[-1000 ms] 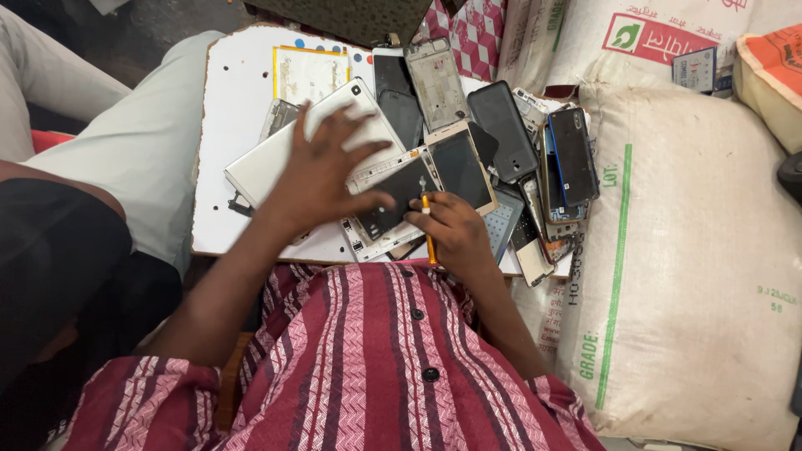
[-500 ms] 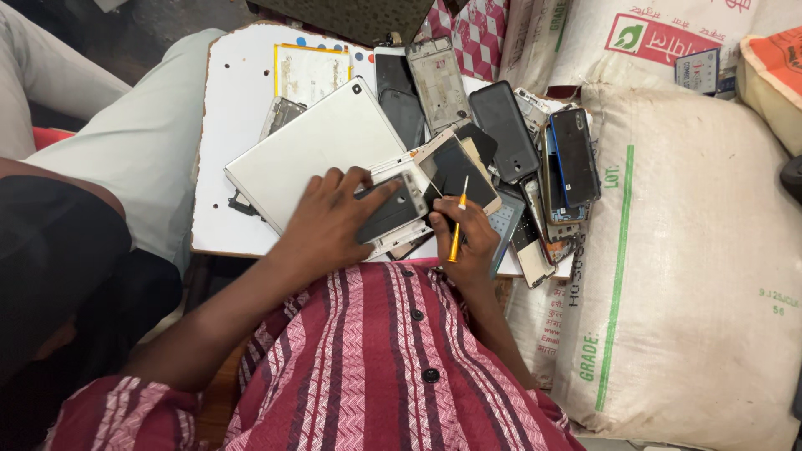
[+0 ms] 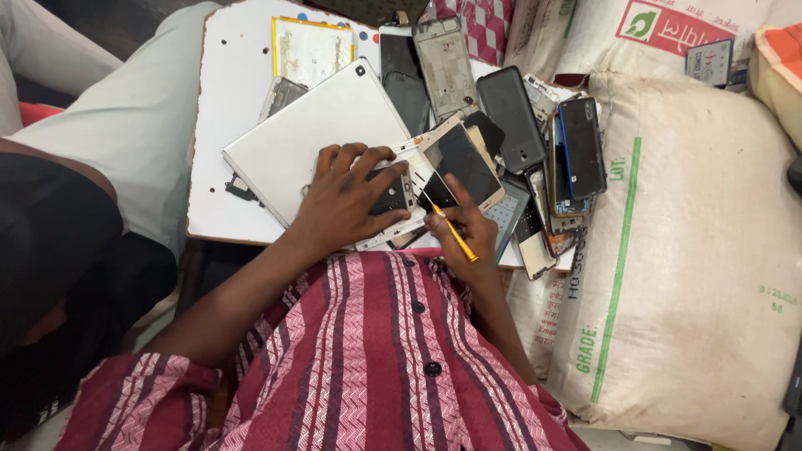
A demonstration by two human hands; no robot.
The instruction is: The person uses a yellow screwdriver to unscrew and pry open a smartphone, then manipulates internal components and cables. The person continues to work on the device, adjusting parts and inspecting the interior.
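My left hand [image 3: 349, 199] presses down on a white opened phone body [image 3: 399, 197] that lies at the near edge of a white board [image 3: 225, 108]. My right hand [image 3: 461, 230] grips a thin yellow screwdriver [image 3: 455, 240], its tip pointing at the phone's right side. A large white tablet back [image 3: 313, 134] lies under and left of my left hand. A black-screened phone with a gold rim [image 3: 464, 161] rests just beyond my right hand.
Several loose phones, frames and screens [image 3: 535, 142] are heaped on the board's right part. A big white sack with a green stripe [image 3: 693, 250] stands on the right. Another person's leg in light trousers [image 3: 125, 125] is on the left.
My left hand has slid off the tablet back toward me and onto the white phone body. My right hand has turned the screwdriver so it slants down toward me.
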